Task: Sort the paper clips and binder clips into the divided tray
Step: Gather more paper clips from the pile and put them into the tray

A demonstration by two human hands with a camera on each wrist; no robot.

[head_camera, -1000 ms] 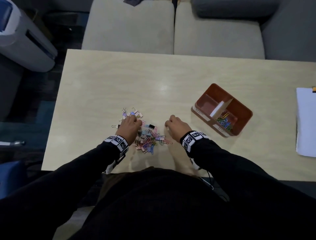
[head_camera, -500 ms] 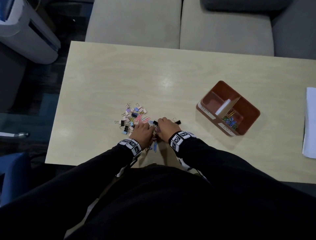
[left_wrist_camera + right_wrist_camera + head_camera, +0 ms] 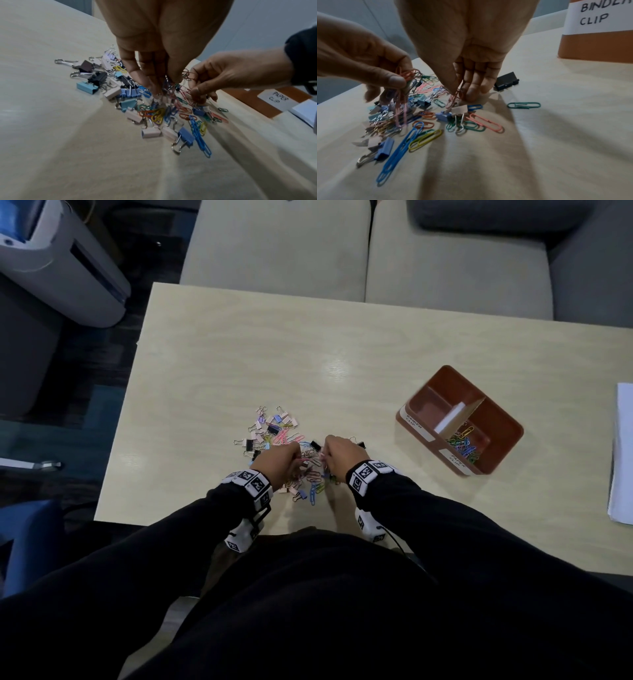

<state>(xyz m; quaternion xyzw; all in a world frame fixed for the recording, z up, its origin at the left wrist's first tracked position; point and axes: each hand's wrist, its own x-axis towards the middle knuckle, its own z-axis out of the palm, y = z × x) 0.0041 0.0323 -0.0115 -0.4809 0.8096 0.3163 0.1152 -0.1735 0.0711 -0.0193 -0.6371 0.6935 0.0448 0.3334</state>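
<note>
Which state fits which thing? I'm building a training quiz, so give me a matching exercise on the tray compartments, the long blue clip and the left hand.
Things:
1. Long blue wire paper clip
2. Brown plastic tray's BINDER CLIP compartment
3. Tray's PAPER CLIP compartment
4. Left hand

States:
a. holds coloured clips
b. pinches pink paper clips
c. lies flat on the table
d. shows no clips

Pairs: 1-c, 2-d, 3-a, 4-b
</note>
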